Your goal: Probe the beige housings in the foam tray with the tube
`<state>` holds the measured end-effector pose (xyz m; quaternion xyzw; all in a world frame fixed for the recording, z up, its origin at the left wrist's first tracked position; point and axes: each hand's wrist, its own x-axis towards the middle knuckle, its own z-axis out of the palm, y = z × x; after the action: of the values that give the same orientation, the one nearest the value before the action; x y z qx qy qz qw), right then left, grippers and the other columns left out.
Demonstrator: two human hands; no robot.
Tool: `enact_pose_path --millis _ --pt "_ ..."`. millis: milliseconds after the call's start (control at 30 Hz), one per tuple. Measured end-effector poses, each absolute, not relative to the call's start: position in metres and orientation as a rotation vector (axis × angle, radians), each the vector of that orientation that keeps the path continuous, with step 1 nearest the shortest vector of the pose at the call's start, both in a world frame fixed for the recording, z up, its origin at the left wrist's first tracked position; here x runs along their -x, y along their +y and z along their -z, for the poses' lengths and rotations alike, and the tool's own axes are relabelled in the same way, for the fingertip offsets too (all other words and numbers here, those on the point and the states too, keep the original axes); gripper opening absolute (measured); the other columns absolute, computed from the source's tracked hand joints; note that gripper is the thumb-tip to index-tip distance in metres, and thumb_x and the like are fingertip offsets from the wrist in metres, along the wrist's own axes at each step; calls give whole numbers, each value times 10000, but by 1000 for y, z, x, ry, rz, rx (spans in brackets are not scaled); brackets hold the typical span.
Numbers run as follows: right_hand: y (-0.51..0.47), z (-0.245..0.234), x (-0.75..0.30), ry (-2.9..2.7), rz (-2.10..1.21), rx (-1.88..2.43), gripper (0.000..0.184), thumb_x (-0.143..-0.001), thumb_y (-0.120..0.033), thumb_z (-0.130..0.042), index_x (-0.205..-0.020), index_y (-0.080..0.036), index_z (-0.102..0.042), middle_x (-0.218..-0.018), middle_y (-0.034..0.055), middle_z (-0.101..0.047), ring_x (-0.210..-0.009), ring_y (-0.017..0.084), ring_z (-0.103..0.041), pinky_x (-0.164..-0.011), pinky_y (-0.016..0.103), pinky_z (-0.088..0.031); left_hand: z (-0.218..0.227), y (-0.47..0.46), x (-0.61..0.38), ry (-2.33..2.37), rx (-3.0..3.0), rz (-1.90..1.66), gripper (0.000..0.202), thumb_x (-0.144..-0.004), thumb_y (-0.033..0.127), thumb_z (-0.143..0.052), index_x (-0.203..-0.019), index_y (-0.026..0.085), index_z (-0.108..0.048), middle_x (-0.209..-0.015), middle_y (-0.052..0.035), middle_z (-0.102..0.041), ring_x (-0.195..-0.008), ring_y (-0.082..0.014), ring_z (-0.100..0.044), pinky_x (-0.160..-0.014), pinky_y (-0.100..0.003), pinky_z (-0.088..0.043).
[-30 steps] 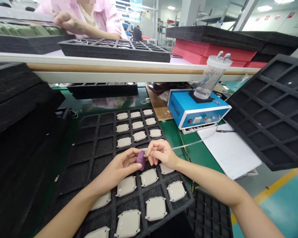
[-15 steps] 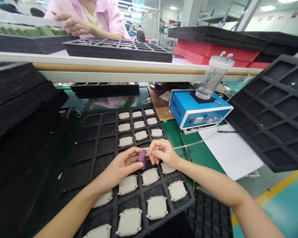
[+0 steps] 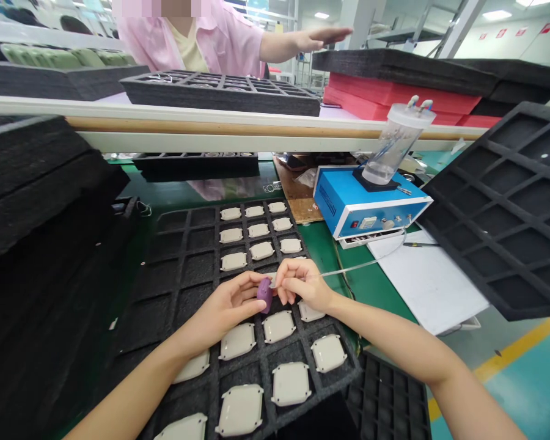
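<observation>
My left hand (image 3: 224, 308) pinches a small purple part (image 3: 264, 294) between thumb and fingers, above the middle of a black foam tray (image 3: 178, 275). My right hand (image 3: 300, 286) is closed on the tip of a thin clear tube (image 3: 362, 264), and that tip meets the purple part. The tube runs right to a blue box (image 3: 364, 205). Several white square housings (image 3: 278, 326) lie in the tray's cells, below and beyond my hands.
A clear canister (image 3: 391, 146) stands on the blue box, with white paper (image 3: 428, 281) in front of it. Black foam trays are stacked at left (image 3: 36, 201) and lean at right (image 3: 508, 208). Across the rail, a person in pink (image 3: 201, 43) stretches a hand rightward.
My hands and the purple part have stayed almost still. The person opposite has lifted a hand from the far left tray and swung the arm out to the right.
</observation>
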<state>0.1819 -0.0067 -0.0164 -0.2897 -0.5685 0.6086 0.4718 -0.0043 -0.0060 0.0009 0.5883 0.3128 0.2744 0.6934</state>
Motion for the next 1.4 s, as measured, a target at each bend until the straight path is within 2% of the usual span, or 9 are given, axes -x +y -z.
enact_pose_path --millis 333,600,1000,1400 --pt "-6 16 -181 -1397 -1490 711 41 -673 -156 -511 -689 -137 -543 -453 -31 -569 -333 58 -441 -360 162 -338 1 -6 5 675 -1323 -621 261 -796 196 -639 -1038 172 -542 -1035 -47 -623 -963 -159 -572 -854 -273 -436" --pt "-9 12 -182 -1402 -1467 736 53 -677 -183 -524 -684 -139 -552 -451 -30 -569 -343 64 -446 -366 170 -340 -2 -10 3 674 -1289 -659 275 -768 174 -663 -1019 152 -552 -1007 -51 -625 -933 -164 -588 -850 -292 -434" --pt "-8 14 -182 -1408 -1473 739 47 -668 -173 -513 -682 -143 -546 -443 -28 -575 -331 63 -431 -362 168 -325 -5 -10 2 705 -1304 -627 289 -769 226 -667 -1013 150 -532 -987 -56 -624 -927 -174 -583 -870 -323 -422" --pt "-7 17 -181 -1403 -1483 741 59 -677 -189 -520 -689 -137 -548 -446 -22 -577 -328 62 -432 -359 168 -329 -3 -10 2 642 -1284 -642 290 -765 212 -673 -1006 151 -523 -1012 -53 -617 -956 -168 -588 -873 -306 -422"
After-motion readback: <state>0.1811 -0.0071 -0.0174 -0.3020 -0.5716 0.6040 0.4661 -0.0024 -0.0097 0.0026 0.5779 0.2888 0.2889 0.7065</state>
